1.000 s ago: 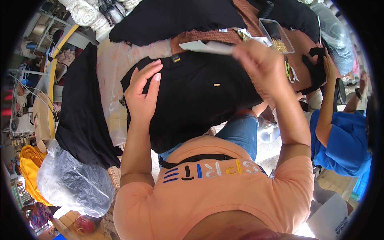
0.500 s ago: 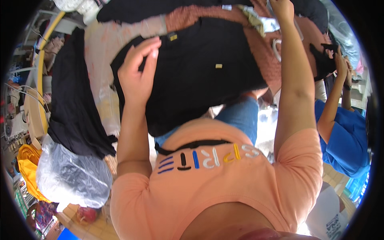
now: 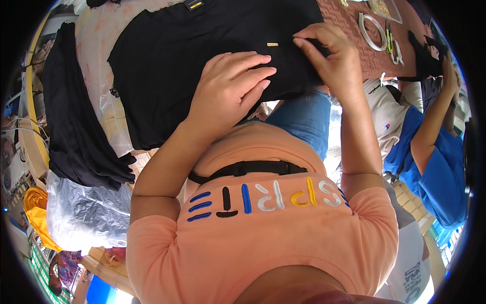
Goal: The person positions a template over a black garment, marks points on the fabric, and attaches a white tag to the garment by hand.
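Black garment (image 3: 172, 55) with a small gold tag (image 3: 272, 44) just beyond the left hand's fingertips (image 3: 266, 71); orange shirt (image 3: 263, 238).

A: The black garment (image 3: 202, 55) looked like matt, soft cloth; its small tag (image 3: 272, 44) shone like metal.

B: The bag (image 3: 81, 213) was glossy, crinkled plastic; the worktop (image 3: 354, 35) cover seemed rough woven cloth.
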